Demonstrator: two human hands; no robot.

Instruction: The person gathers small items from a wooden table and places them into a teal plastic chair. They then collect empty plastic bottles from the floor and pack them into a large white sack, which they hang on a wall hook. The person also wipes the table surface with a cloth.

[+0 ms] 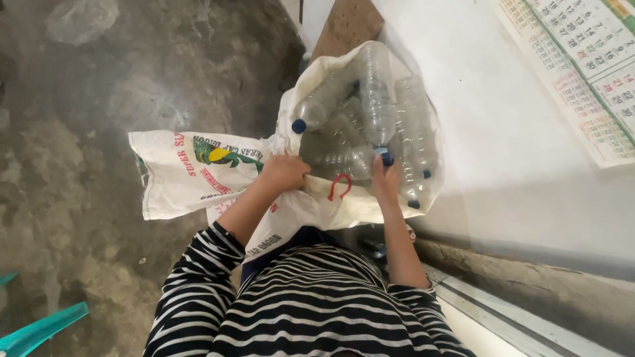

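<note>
Head view, looking down. We see the left hand closed on the near rim of a white woven sack, fingers bunched into the cloth. The right hand is clamped round the neck of one clear plastic bottle, just below its blue cap; that bottle lies cap-down at the sack's mouth, among the others. Inside the sack we count approx. 6 clear bottles, w/ 5 blue caps showing; more may be hidden. One red U-shaped hook hangs on the rim between the 2 hands. Left of the sack, touching it, lies a second white sack, flat on the concrete floor, w/ red lettering and a green-and-yellow emblem. One wall calendar, white w/ green and red grid, hangs on the white wall, upper right. A teal chair sits at lower left.
</note>
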